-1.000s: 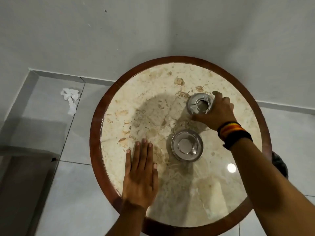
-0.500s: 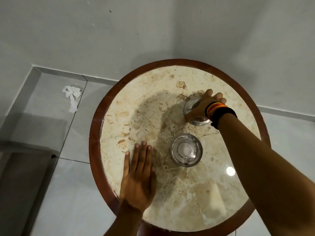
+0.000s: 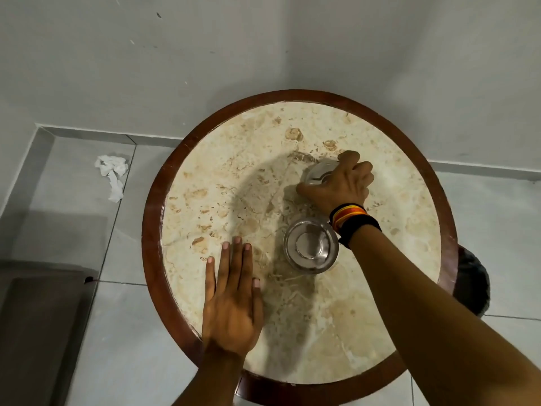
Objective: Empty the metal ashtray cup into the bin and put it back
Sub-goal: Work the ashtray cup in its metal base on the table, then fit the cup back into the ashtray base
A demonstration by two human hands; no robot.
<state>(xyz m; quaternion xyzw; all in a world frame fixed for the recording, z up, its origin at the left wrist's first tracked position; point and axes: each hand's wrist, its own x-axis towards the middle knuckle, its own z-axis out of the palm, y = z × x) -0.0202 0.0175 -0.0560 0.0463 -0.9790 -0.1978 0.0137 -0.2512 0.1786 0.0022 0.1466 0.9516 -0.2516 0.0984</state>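
- Round table (image 3: 152, 238): marble-pattern top with a dark wooden rim, standing close to a grey wall, grey tiled floor around it.
- Metal ashtray cup (image 3: 311, 249): sits upright on the tabletop, a little right of centre and toward the near half. Mouth faces up; inside looks bare metal with a raised disc at the middle. No hand is touching it.
- Ashtray lid (image 3: 317, 174): second shiny metal piece, farther toward the wall-side edge, apart from the cup. Mostly covered by the hand.
- Right hand (image 3: 341, 183): fingers curled over the lid, thumb low at its left side, fingertips at the far side. It grips the lid; I cannot tell whether the lid is off the table surface.
- Wristbands (image 3: 352, 219), striped and black, on the right wrist, just beside the cup's right rim.
- Left hand (image 3: 232, 297): flat, palm down, fingers spread straight on the tabletop near the front-left edge. Holds nothing.
- Bin (image 3: 472, 284): dark, on the floor, partly hidden behind the table's right edge.
- Crumpled white paper (image 3: 112, 174) on the floor left of the table, near the wall.
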